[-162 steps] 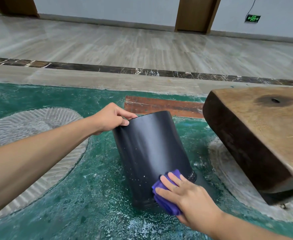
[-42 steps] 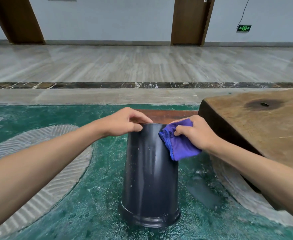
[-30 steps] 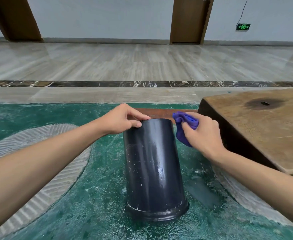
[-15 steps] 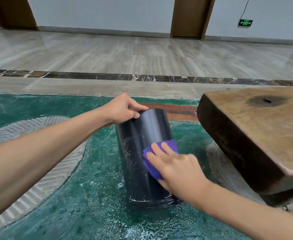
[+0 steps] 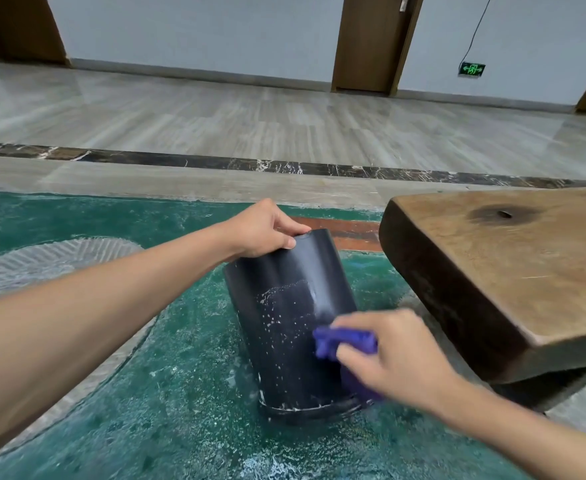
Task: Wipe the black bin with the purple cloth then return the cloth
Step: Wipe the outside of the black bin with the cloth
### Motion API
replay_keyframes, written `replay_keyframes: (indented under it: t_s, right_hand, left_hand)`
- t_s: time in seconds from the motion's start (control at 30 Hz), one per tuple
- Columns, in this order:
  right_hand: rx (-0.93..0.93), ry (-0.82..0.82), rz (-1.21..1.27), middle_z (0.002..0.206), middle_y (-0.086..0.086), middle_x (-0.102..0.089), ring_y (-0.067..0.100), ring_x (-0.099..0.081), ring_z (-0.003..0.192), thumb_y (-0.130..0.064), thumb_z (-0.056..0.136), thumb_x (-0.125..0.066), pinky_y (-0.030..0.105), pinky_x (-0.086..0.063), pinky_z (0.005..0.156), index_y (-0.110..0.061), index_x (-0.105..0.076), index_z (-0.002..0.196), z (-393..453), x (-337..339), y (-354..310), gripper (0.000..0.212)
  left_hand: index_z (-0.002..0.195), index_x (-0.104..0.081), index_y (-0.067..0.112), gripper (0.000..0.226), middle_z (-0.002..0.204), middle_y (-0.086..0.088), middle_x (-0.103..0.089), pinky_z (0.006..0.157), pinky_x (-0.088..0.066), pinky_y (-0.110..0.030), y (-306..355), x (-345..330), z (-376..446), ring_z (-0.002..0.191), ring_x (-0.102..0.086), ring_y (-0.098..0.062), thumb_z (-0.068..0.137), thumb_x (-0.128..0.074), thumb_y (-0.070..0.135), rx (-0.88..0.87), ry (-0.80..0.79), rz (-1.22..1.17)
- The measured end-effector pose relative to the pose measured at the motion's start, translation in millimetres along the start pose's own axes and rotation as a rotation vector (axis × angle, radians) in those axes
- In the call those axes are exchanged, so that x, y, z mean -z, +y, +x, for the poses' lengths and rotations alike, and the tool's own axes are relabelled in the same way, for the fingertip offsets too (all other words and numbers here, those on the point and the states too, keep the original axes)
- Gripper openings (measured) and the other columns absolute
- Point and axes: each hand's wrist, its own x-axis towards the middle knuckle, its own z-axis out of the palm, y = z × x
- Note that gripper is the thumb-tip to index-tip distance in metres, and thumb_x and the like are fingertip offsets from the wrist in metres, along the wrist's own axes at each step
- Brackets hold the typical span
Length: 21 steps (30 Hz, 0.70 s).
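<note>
- Head view, lower right of the frame: we see our right hand (image 5: 393, 355) blurred, its fingers curled round the purple cloth (image 5: 348, 341) and pressing it against the lower right side of the black bin (image 5: 284, 320). More of the cloth shows below the hand, near the bin's lip.
- The bin sits in the lower middle of the frame, upside down, its lip on the green floor (image 5: 167, 393), and it tilts so that its top leans away toward the upper middle. White specks and a pale streak mark its near side.
- From the lower left of the frame our left forearm runs up to the left hand (image 5: 267, 232), which grips the bin's upper edge just above centre. The thumb lies on the near face and the fingers fold over the far side; how those fingertips lie we cannot tell.
- The green floor round the bin looks wet and speckled white. A pale grey patch with a herringbone pattern (image 5: 42, 268) lies at the left edge.
- At the right edge a thick wooden slab (image 5: 513, 278) with a dark hole in its top stands just beside the bin, not touching it.
- Behind the bin a reddish brown strip (image 5: 347, 232) lies on the floor.
- Farther up, a dark marble band (image 5: 284, 166) crosses the frame, then shiny pale tiles.
- Along the top are a grey wall, brown door frames, and a green exit sign (image 5: 471, 69) at the upper right.
</note>
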Motion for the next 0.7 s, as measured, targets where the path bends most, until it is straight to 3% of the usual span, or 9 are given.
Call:
replay_keyframes:
  t_s: [0.07,0.13,0.17,0.27,0.37,0.47,0.53,0.63,0.7]
  right_hand:
    - [0.024,0.171,0.109,0.092,-0.013,-0.077,0.004,-0.071,0.094,-0.034,0.074,-0.059,0.028,-0.054,0.089,-0.046,-0.076,0.089,23.8,22.3,6.7,0.026]
    - [0.042,0.190,0.131,0.106,-0.015,-0.077,0.004,-0.059,0.125,-0.021,0.076,-0.066,0.027,-0.047,0.104,-0.036,-0.080,0.092,48.1,36.2,11.9,0.026]
    - [0.027,0.187,0.144,0.105,-0.014,-0.078,0.005,-0.057,0.128,-0.016,0.077,-0.067,0.027,-0.046,0.104,-0.031,-0.081,0.092,58.7,38.7,16.1,0.026]
    - [-0.062,0.223,0.177,0.107,-0.008,-0.077,0.013,-0.066,0.114,-0.018,0.079,-0.065,0.025,-0.050,0.088,-0.022,-0.078,0.091,76.8,34.9,26.5,0.019]
    - [-0.106,0.296,0.204,0.092,-0.024,-0.076,0.000,-0.071,0.088,-0.030,0.075,-0.063,0.015,-0.050,0.070,-0.039,-0.075,0.094,77.9,32.6,28.8,0.024]
    - [-0.222,0.466,0.164,0.085,-0.018,-0.077,0.005,-0.072,0.088,-0.045,0.070,-0.053,0.025,-0.055,0.079,-0.043,-0.075,0.096,80.0,36.9,34.7,0.034]
    - [-0.275,0.466,0.071,0.091,-0.010,-0.078,0.019,-0.071,0.095,-0.046,0.072,-0.052,0.036,-0.057,0.084,-0.042,-0.074,0.107,83.2,38.0,36.9,0.041]
    - [-0.239,0.363,0.016,0.106,-0.005,-0.078,0.029,-0.068,0.104,-0.033,0.082,-0.059,0.041,-0.056,0.088,-0.038,-0.070,0.119,91.0,31.8,30.7,0.039]
    - [-0.213,0.351,-0.025,0.112,0.000,-0.076,0.035,-0.066,0.108,-0.030,0.085,-0.060,0.044,-0.055,0.088,-0.035,-0.066,0.126,94.6,22.7,24.7,0.041]
  left_hand:
    - [0.119,-0.072,0.025,0.039,0.118,0.011,-0.072,0.086,-0.039,0.000,3.5,-0.9,-6.2,0.102,-0.062,0.007,0.085,-0.072,0.008,-0.019,-0.009,-0.017]
    - [0.117,-0.073,0.027,0.039,0.112,0.010,-0.075,0.095,-0.045,-0.011,4.4,-1.3,-13.5,0.104,-0.066,0.001,0.083,-0.075,0.008,-0.044,-0.035,-0.092]
    - [0.117,-0.073,0.026,0.040,0.109,0.011,-0.076,0.096,-0.046,-0.014,3.3,-0.1,-17.6,0.102,-0.067,0.001,0.081,-0.077,0.009,-0.051,-0.054,-0.120]
    - [0.117,-0.073,0.027,0.038,0.108,0.018,-0.074,0.094,-0.046,-0.009,-8.1,7.0,-28.6,0.101,-0.066,0.007,0.082,-0.078,0.014,-0.044,-0.112,-0.057]
    - [0.122,-0.070,0.022,0.039,0.120,0.014,-0.068,0.095,-0.045,-0.008,-24.4,12.1,-35.8,0.099,-0.062,0.017,0.086,-0.071,0.005,-0.018,-0.086,-0.048]
    - [0.127,-0.067,0.019,0.043,0.119,0.017,-0.061,0.085,-0.036,0.006,-32.6,13.5,-33.7,0.092,-0.053,0.029,0.087,-0.069,0.001,-0.008,-0.065,-0.035]
    - [0.127,-0.066,0.021,0.044,0.123,0.015,-0.061,0.085,-0.033,0.006,-32.4,12.9,-29.3,0.098,-0.055,0.024,0.088,-0.069,0.003,-0.004,-0.078,-0.025]
    - [0.129,-0.065,0.021,0.044,0.123,0.012,-0.065,0.100,-0.030,-0.008,-23.9,7.1,-21.0,0.120,-0.050,0.004,0.089,-0.068,0.004,-0.032,-0.115,0.019]
    - [0.130,-0.064,0.019,0.044,0.103,0.012,-0.064,0.091,-0.033,-0.006,-18.9,2.5,-14.4,0.108,-0.051,-0.003,0.089,-0.066,0.003,-0.062,-0.118,0.048]
